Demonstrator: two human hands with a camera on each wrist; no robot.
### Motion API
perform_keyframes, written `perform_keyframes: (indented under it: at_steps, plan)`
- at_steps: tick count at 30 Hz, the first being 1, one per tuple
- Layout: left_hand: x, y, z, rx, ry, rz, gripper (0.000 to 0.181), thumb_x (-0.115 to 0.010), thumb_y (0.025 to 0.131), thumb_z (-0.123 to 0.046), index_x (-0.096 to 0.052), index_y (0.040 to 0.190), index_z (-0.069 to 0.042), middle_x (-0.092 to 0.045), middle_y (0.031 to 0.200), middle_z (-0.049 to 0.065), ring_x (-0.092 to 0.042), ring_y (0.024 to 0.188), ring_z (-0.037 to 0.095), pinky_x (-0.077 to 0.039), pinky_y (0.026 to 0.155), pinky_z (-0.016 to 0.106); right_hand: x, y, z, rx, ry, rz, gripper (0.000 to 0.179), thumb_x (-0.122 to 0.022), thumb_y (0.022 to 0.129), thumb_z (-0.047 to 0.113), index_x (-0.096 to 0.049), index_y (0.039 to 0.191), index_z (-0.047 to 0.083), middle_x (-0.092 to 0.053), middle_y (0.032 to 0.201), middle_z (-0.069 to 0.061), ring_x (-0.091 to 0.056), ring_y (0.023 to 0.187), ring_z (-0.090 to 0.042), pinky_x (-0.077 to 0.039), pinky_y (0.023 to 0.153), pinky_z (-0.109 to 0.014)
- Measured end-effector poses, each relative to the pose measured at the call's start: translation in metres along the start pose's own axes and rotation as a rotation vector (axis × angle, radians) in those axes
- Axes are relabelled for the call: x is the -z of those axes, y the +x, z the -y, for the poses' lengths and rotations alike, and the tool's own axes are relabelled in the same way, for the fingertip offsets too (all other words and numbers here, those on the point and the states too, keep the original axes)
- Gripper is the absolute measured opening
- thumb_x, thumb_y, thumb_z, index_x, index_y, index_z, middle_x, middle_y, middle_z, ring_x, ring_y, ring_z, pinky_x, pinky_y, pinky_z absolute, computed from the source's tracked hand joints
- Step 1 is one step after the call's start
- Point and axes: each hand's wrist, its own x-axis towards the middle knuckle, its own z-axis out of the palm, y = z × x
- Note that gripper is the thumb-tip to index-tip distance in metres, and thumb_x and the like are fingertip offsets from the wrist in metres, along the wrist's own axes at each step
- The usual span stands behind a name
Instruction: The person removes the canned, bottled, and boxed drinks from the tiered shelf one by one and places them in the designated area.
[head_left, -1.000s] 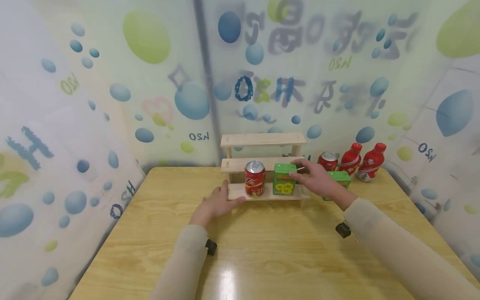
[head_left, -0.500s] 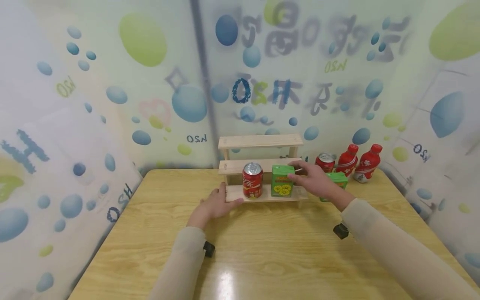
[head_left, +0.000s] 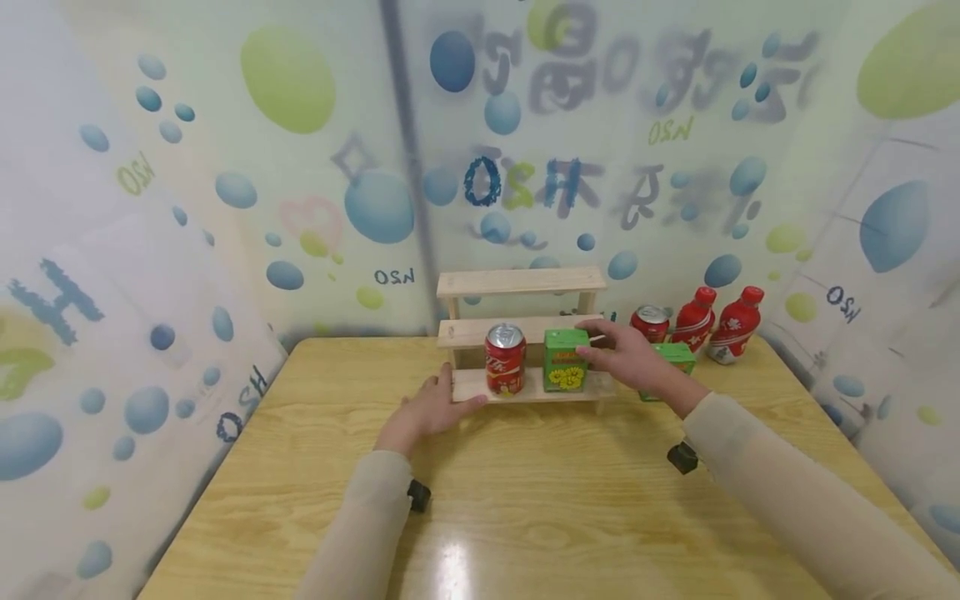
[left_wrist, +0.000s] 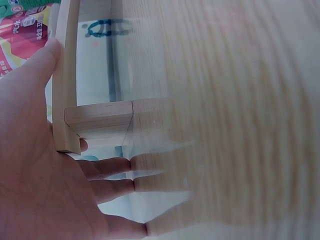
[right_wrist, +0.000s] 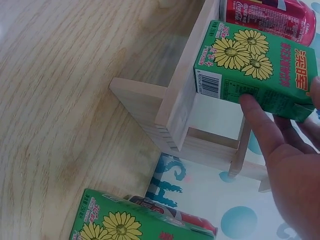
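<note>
On the lowest step of a wooden tiered rack (head_left: pixel 522 331) stand a red drink can (head_left: pixel 506 360) and, to its right, a green drink carton (head_left: pixel 566 361) with yellow flowers. My right hand (head_left: pixel 621 357) holds the carton at its upper right side, and the right wrist view shows a fingertip on its narrow side near the barcode. My left hand (head_left: pixel 429 408) grips the rack's left end, thumb along the front of the lowest board. In the left wrist view the other fingers (left_wrist: pixel 112 189) reach straight past the board's end to the table.
Behind my right hand, at the table's back right, are a second green carton (head_left: pixel 678 357), another red can (head_left: pixel 649 322) and two red bottles (head_left: pixel 693 320). A patterned curtain (head_left: pixel 337 150) hangs behind the wooden table (head_left: pixel 525 508).
</note>
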Motion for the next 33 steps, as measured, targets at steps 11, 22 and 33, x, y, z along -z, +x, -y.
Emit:
perform_keyframes:
  at_steps: [11, 22, 33]
  plan:
    - [0.000, -0.001, -0.001, 0.007, -0.012, 0.005, 0.119, -0.052, 0.092, -0.086, -0.010, 0.172, -0.009, -0.033, 0.170, 0.029, -0.035, 0.159, 0.047, -0.015, 0.125, 0.082, 0.000, -0.001, -0.003, -0.006, 0.045, 0.008, 0.052, -0.066, 0.108, 0.029, -0.053, 0.154, 0.008, -0.061, 0.147, -0.026, -0.061, 0.138, -0.045, -0.064, 0.099, -0.048]
    - [0.000, -0.001, -0.001, 0.013, -0.010, 0.003, 0.121, -0.051, 0.091, -0.088, -0.009, 0.172, -0.007, -0.033, 0.170, 0.030, -0.034, 0.159, 0.047, -0.014, 0.125, 0.081, 0.047, -0.019, 0.008, 0.076, 0.013, 0.007, 0.047, -0.064, 0.109, 0.021, -0.054, 0.151, 0.003, -0.066, 0.139, -0.027, -0.071, 0.123, -0.037, -0.067, 0.090, -0.035]
    - [0.002, -0.003, -0.002, 0.019, -0.018, -0.005, 0.122, -0.051, 0.090, -0.089, -0.009, 0.172, -0.009, -0.034, 0.170, 0.029, -0.037, 0.158, 0.046, -0.015, 0.126, 0.080, 0.156, -0.083, -0.024, -0.008, -0.209, -0.191, 0.059, -0.058, 0.111, 0.031, -0.041, 0.162, 0.005, -0.071, 0.127, 0.015, -0.071, 0.093, 0.010, -0.062, 0.076, -0.019]
